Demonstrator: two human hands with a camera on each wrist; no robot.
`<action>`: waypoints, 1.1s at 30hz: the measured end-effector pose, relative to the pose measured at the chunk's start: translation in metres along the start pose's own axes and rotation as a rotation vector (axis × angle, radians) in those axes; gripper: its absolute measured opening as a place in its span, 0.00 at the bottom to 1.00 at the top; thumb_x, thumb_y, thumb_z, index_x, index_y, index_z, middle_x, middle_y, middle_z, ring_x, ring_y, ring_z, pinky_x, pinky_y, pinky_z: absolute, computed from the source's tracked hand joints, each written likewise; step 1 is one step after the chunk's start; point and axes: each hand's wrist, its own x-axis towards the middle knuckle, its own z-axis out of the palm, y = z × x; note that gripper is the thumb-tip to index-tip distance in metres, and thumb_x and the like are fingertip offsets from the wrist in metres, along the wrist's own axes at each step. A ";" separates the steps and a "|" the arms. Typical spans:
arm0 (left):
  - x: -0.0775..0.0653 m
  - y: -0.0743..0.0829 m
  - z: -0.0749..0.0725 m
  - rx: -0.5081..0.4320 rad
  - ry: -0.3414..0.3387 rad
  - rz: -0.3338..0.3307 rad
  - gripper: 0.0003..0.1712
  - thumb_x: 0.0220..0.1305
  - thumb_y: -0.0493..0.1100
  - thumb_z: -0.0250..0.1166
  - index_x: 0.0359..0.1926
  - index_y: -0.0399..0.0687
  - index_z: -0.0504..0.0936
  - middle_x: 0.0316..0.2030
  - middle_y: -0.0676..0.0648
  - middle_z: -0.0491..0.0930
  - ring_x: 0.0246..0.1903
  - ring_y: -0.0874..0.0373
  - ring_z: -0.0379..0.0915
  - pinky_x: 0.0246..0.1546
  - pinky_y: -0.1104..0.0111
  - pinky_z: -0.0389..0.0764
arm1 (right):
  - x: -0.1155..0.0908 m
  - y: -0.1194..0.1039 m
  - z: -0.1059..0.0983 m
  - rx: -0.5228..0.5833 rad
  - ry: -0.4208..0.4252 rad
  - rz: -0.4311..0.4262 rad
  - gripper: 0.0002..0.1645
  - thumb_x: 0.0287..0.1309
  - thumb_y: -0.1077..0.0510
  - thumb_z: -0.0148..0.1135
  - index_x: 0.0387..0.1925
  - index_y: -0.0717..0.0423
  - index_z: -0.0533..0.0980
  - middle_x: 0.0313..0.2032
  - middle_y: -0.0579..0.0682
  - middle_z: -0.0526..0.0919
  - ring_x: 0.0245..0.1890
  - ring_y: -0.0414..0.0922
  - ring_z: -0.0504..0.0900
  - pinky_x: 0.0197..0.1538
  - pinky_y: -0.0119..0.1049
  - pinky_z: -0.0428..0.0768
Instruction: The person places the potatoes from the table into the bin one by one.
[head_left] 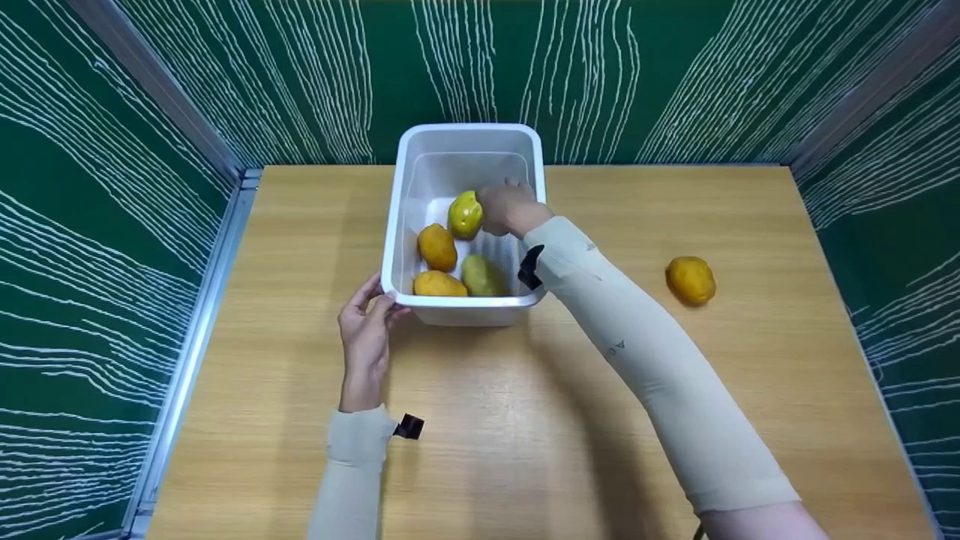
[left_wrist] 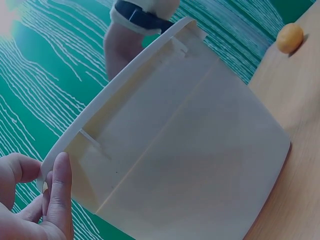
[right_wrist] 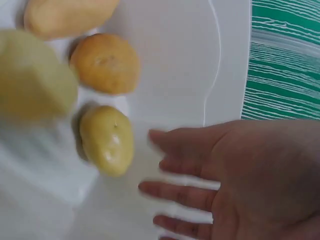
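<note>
A white plastic bin [head_left: 466, 301] stands on the table with several mangoes in it. My left hand [head_left: 366, 330] pinches its rim at the near left corner, thumb and fingers on either side in the left wrist view. Inside the bin, my right hand [right_wrist: 250, 185] has its fingers spread and holds nothing. Closest to those fingers lies a glossy yellow-green mango [right_wrist: 107, 140], a small gap apart from them. An orange mango [head_left: 437, 247], a yellow mango [head_left: 439, 284] and a dull green mango [head_left: 484, 276] lie toward the bin's near end.
One more orange-yellow mango [head_left: 691, 280] lies on the wooden table [head_left: 750, 360], right of the bin. Green panels [head_left: 675, 82] with white wavy lines enclose the back and both sides. The bin's far end stands close to the back panel.
</note>
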 end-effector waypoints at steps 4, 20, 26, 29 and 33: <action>0.001 0.001 -0.001 0.004 0.000 -0.002 0.28 0.69 0.20 0.54 0.69 0.21 0.71 0.47 0.39 0.72 0.28 0.59 0.82 0.33 0.74 0.91 | -0.009 0.007 -0.010 0.007 0.069 -0.026 0.26 0.72 0.60 0.61 0.69 0.58 0.73 0.63 0.61 0.77 0.66 0.60 0.69 0.77 0.58 0.69; 0.000 0.001 -0.001 0.015 -0.011 0.011 0.27 0.70 0.21 0.55 0.69 0.23 0.72 0.47 0.39 0.73 0.29 0.58 0.82 0.34 0.74 0.91 | -0.051 0.099 -0.020 0.196 0.481 -0.052 0.29 0.68 0.63 0.64 0.69 0.61 0.74 0.66 0.64 0.78 0.64 0.63 0.74 0.69 0.60 0.76; -0.001 0.002 -0.001 0.005 0.001 0.006 0.27 0.70 0.21 0.56 0.69 0.24 0.73 0.48 0.38 0.74 0.29 0.58 0.82 0.34 0.73 0.91 | -0.065 0.133 -0.007 0.280 0.504 0.003 0.30 0.70 0.64 0.62 0.71 0.61 0.71 0.69 0.65 0.75 0.67 0.64 0.70 0.70 0.62 0.75; -0.002 0.002 0.000 -0.003 -0.002 0.004 0.27 0.70 0.21 0.56 0.69 0.24 0.73 0.47 0.39 0.74 0.29 0.58 0.82 0.34 0.73 0.91 | -0.071 0.149 0.002 0.285 0.498 0.015 0.30 0.70 0.64 0.62 0.72 0.62 0.71 0.69 0.66 0.74 0.69 0.65 0.69 0.71 0.64 0.73; -0.002 0.002 0.001 -0.004 -0.005 0.000 0.27 0.70 0.21 0.56 0.69 0.24 0.73 0.46 0.39 0.73 0.28 0.58 0.82 0.33 0.73 0.91 | -0.077 0.168 0.015 0.285 0.479 0.039 0.30 0.70 0.63 0.62 0.72 0.64 0.71 0.70 0.68 0.73 0.70 0.67 0.68 0.73 0.66 0.71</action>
